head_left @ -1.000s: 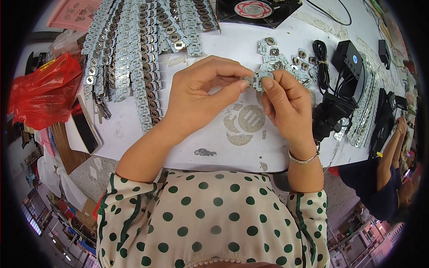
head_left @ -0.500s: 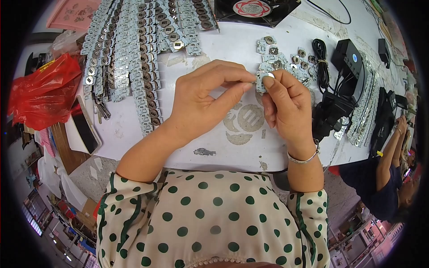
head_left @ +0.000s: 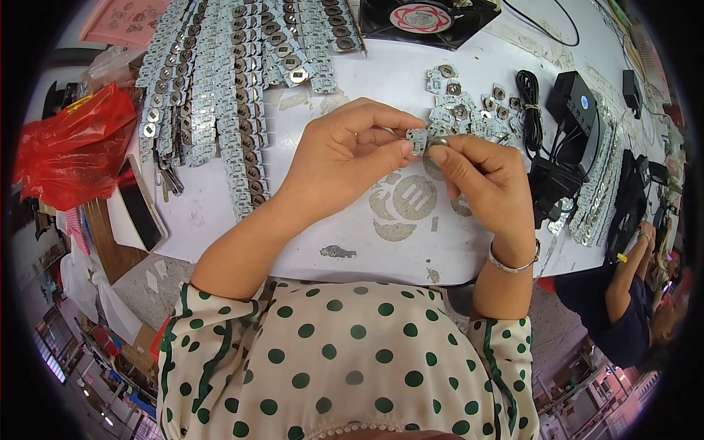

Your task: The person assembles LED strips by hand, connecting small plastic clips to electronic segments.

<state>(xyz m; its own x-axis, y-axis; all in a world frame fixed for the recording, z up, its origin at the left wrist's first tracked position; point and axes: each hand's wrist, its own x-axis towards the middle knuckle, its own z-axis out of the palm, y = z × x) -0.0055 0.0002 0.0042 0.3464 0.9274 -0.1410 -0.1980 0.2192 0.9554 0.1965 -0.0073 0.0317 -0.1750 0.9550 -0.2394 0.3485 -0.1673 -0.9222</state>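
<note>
Above the white table, my left hand and my right hand meet fingertip to fingertip. Between them they pinch a small pale circuit board piece with a round part on it. My left thumb and forefinger hold its left side; my right thumb and forefinger grip its right side. Just beyond the hands lies a loose pile of small separated board pieces.
Long rows of joined board strips cover the table's far left. A black fan sits at the far edge, black adapters and cables at right, a red plastic bag at left. Another person sits at the right.
Both hands have stayed together over the same spot. The fingers have shifted slightly on the small board piece, which now sits a little lower between the fingertips.
</note>
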